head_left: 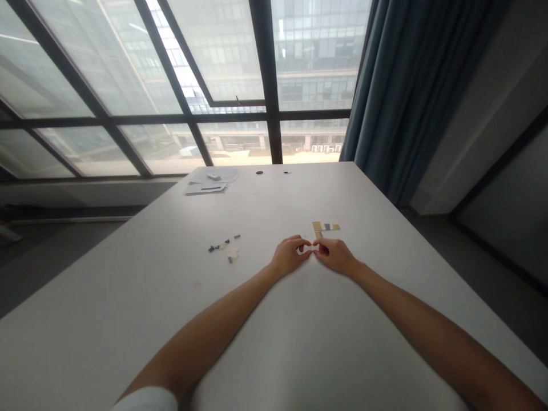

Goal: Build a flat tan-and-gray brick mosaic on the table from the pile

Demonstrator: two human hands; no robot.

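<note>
Fingertips (307, 243) of the left hand (291, 255) and right hand (335, 255) pinch a tiny pale piece (311, 248) between them, on the near side of the yellow-and-grey assembly (317, 226); likely light, stiff and easily dropped, it probably wants holding by its opposite ends.

Lettering, labels, numbers: none legible from where I stand.
Item: papers (194, 186), far left part of the white table (149, 257); any print too faint to read.
Item: dark strip (210, 188) on the front sheet, printed or laid there, cannot tell; no character distinguishable.
Item: white panels (326, 149) in a row outside the window (317, 57), dark-marked; too small to read.
</note>
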